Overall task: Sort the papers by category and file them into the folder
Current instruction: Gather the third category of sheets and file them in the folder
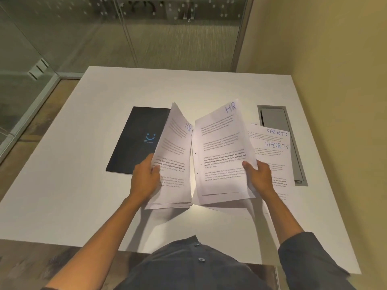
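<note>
My left hand [145, 177] grips a thick stack of printed papers [174, 158] whose top sheet is marked "HR", tilted up above the table. My right hand [258, 175] holds a few more sheets [222, 155], also marked "HR", raised beside the stack so the two bundles meet like an open book. A dark folder [136, 139] with a blue smile logo lies shut on the table, behind and left of my left hand. Papers marked "SPORTS" [274, 147] lie flat on the table to the right, partly hidden by my right hand.
The white table [83, 195] carries a grey cable hatch [280, 120] at the right, behind the SPORTS papers. A glass partition stands beyond the far edge and a beige wall rises on the right.
</note>
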Available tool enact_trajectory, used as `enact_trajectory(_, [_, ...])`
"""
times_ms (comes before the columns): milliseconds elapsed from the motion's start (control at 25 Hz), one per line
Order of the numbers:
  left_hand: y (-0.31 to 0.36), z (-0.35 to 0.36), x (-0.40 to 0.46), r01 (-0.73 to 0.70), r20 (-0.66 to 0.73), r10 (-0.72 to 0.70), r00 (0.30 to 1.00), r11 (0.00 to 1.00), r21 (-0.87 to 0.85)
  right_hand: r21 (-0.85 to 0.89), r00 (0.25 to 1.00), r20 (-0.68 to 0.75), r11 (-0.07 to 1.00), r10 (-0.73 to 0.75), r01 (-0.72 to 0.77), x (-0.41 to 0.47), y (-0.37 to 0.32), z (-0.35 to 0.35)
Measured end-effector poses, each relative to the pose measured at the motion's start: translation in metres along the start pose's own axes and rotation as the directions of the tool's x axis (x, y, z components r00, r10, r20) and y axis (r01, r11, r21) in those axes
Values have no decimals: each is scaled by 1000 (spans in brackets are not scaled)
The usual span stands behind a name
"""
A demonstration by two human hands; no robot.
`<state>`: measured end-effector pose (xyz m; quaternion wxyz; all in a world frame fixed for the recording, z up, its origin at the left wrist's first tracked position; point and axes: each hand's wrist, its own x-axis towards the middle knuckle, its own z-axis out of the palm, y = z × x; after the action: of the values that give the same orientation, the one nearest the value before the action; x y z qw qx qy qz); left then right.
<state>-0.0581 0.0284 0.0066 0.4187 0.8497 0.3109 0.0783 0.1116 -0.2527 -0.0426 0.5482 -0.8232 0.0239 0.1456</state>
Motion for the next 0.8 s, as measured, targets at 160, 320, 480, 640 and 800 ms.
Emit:
enact_trajectory(160, [19,15,-12,29,-22,-31,999,995,-95,-291,992,57,952,112,-91,2,25,-5])
enact_trajectory(320, [31,26,-25,38,-50,-44,998,993,-111,-560,1000,-18,829,0,-10,4,44,-24])
enact_trajectory(480, [37,32,-33,30,-75,-38,996,994,-105,-495,983,-134,868,-124,43,3,42,-67])
enact_trajectory(640, [48,39,-36,-13,-71,12,997,1000,-5,-247,947,-305,969,-96,19,12,48,-118])
enact_trajectory(800, [69,49,-35,-136,-75,149,986,978,155,123,953,-283,989,109,-77,15,52,-154])
